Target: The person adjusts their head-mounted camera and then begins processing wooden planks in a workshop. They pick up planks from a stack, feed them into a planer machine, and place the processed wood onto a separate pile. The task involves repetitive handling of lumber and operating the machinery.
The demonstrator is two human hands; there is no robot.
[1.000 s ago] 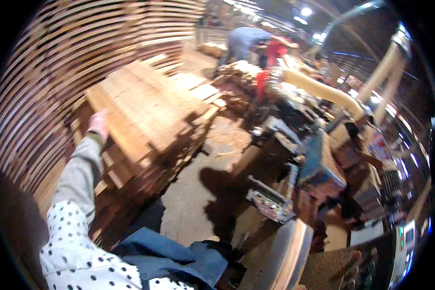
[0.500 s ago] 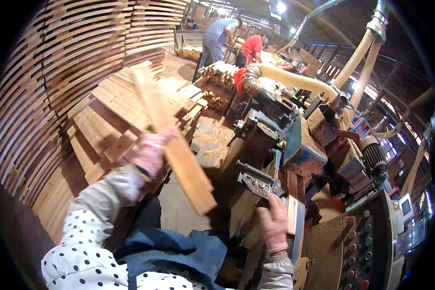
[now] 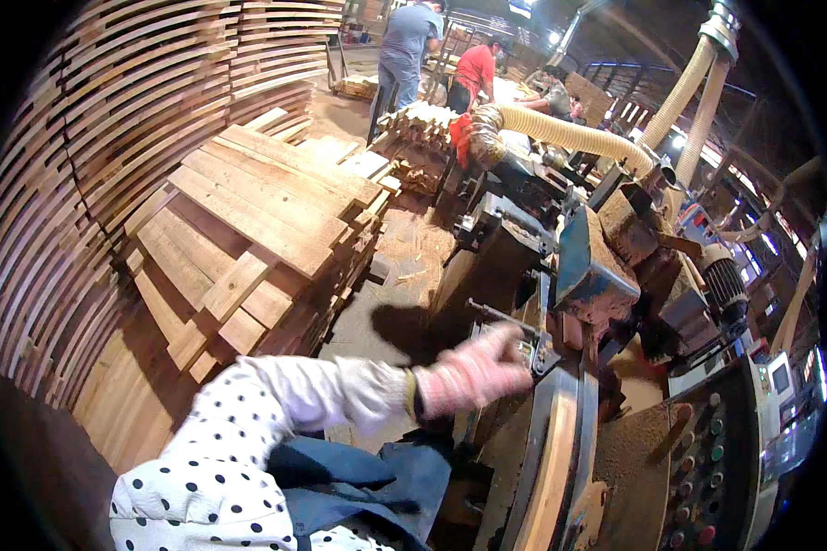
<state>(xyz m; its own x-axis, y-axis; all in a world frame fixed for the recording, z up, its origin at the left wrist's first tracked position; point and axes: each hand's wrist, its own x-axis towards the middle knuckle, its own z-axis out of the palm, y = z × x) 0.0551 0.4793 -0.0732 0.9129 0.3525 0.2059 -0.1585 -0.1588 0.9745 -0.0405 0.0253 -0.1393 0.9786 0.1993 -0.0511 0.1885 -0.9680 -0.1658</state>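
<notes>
My left hand, in a pink-and-white knit glove, reaches across to the right over the machine's feed bed. Its fingers are slightly blurred and look apart, with nothing seen in them. They are at the small metal guide bracket; whether they touch it I cannot tell. Below the hand, a narrow wooden board lies along the metal feed rail, running toward the lower edge. Ahead of the bracket stands a blue machine housing caked with sawdust. My right hand is out of sight.
A stack of boards stands at the left before tall stacked slats. At the right are a button panel and a motor. A ribbed dust hose crosses behind the machine. Co-workers stand farther back.
My left hand has swung right from beside the stack to the guide bracket, and the board it held is no longer in it. My right hand has left the view.
</notes>
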